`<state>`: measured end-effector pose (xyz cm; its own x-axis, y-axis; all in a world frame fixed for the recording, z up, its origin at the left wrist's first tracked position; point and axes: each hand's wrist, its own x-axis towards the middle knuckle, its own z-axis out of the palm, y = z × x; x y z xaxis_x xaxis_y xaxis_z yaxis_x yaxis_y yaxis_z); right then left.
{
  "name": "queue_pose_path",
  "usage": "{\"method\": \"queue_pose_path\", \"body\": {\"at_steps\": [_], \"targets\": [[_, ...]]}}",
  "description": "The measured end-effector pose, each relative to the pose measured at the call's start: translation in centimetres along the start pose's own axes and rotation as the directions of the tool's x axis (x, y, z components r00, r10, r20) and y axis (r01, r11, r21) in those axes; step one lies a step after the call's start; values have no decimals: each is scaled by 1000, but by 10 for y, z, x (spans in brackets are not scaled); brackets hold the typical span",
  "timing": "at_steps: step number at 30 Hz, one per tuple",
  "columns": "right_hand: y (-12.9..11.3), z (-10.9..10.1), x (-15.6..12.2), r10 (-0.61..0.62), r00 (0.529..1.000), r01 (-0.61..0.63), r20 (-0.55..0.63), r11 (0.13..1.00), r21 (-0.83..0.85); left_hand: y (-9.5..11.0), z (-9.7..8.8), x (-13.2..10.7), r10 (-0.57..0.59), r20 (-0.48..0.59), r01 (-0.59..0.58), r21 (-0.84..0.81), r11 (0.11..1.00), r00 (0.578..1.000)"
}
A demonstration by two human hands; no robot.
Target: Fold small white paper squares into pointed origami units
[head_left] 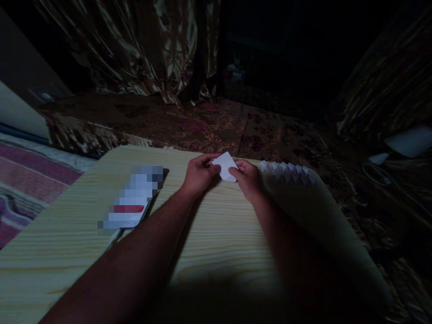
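Observation:
A small white piece of paper (225, 164) is held up over the far part of the table, one corner pointing away from me. My left hand (201, 173) pinches its left side, the thumb lying on top. On the right side my right hand (248, 175) grips it in the same way, thumb on the near face. The fingers beneath the paper are mostly hidden. Just right of my right hand stand several small folded white paper pieces (286, 171), lined up in rows along the table's far edge.
The light wooden table (216, 234) has rounded corners. To the left lies a blurred-out phone-like device (135, 198) with a cable. Behind are a patterned cloth-covered ledge (202, 126) and shiny curtains (168, 45). A striped cover (20, 180) lies at left; a white object with a cord (410, 140) sits at right.

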<state>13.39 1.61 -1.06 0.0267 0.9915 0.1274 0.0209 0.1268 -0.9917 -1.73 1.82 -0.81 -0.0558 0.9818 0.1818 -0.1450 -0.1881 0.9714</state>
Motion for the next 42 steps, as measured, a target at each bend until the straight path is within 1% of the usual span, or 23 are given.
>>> {"method": "queue_pose_path", "body": {"at_steps": [3,7,10,15,18,22,24,26,27,31,37,42], "targets": [[-1,1,0,-19,1000,19,5,1000,23,1,1,-2,-5,72,4,15,1000,997],[0,-1,0,-62,996,64,-69,998,26,3,3,-5,-46,187,41,30,999,981],[1,-3,0,-85,990,86,-110,996,11,4,3,-6,-51,224,38,62,997,973],[3,-3,0,-112,984,117,-135,993,31,4,2,-6,-50,250,22,114,993,967],[5,-3,2,-103,986,112,-132,992,64,6,2,-6,-62,226,33,129,991,972],[5,-6,5,-62,993,78,-101,984,163,7,1,-4,-71,124,59,94,994,990],[4,-7,5,-35,999,42,-39,983,177,5,0,-3,-59,87,53,70,996,994],[3,-6,3,-3,999,-3,49,993,119,2,-1,-1,-48,68,44,56,997,997],[3,-6,2,-2,996,-6,89,996,86,1,-2,-1,-46,63,43,51,998,997],[3,-3,1,-15,994,12,105,999,30,-1,-1,-1,-57,60,54,46,997,997],[-1,-2,-1,-11,992,3,123,998,65,0,1,0,-55,28,54,40,998,998],[1,-5,-3,-20,988,13,151,999,46,1,1,1,-75,45,76,-12,997,996]]}}
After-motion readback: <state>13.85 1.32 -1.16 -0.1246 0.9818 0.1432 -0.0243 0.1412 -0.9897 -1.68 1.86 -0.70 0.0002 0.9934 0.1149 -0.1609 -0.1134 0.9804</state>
